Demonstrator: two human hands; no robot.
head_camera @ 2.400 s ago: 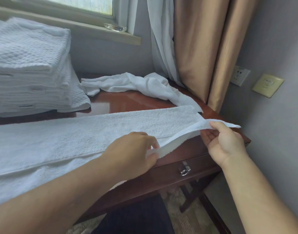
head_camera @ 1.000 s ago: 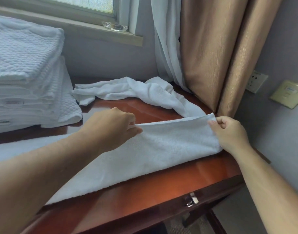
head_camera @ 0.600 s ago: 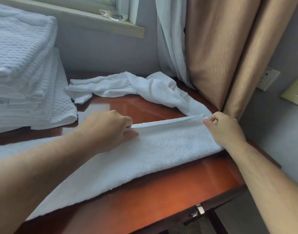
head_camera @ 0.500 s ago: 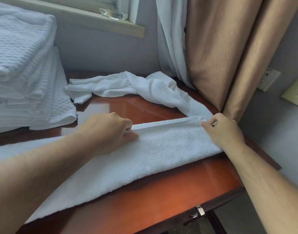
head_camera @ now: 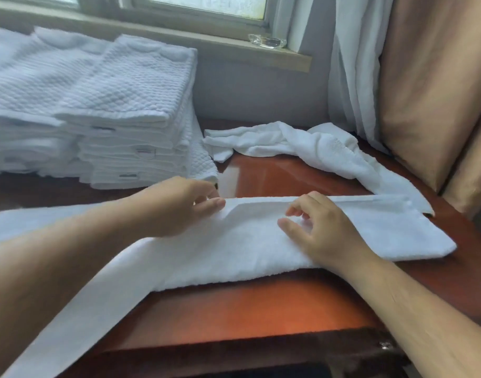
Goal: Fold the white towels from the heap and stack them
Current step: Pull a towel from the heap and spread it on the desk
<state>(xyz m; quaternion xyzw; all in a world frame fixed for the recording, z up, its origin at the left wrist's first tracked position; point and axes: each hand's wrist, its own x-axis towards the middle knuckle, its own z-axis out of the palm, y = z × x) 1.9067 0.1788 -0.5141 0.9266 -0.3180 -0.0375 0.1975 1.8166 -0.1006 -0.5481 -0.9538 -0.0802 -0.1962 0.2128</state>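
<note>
1. Done: a tall stack (head_camera: 130,105) of folded white towels sits on the table (head_camera: 247,309), with more folded piles to its left.
2. In progress: one long towel (head_camera: 261,249) lies in front of the stack. It runs from far left of it to well right of it and is already doubled lengthwise. The cross folds and the stacking are still to do.
3. Left to do: at least one loose towel (head_camera: 302,145) lies crumpled just right of the stack, by the curtain. How many towels are in that heap is unclear.
4. Left hand (head_camera: 179,205): just in front of the stack's right corner, fingers curled, pinching the long towel's far edge.
5. Right hand (head_camera: 323,230): right of the left hand and resting on the long towel. Its fingers are loosely curled and spread, and no grip is visible.
6. Change since 0.5 s ago: the right hand has let go of the towel's right end and moved in toward the left hand. That end now lies flat.
7. Change since 2.4 s ago: the near edge was held up off the table front and is now folded over. The loose towel has not moved.
</note>
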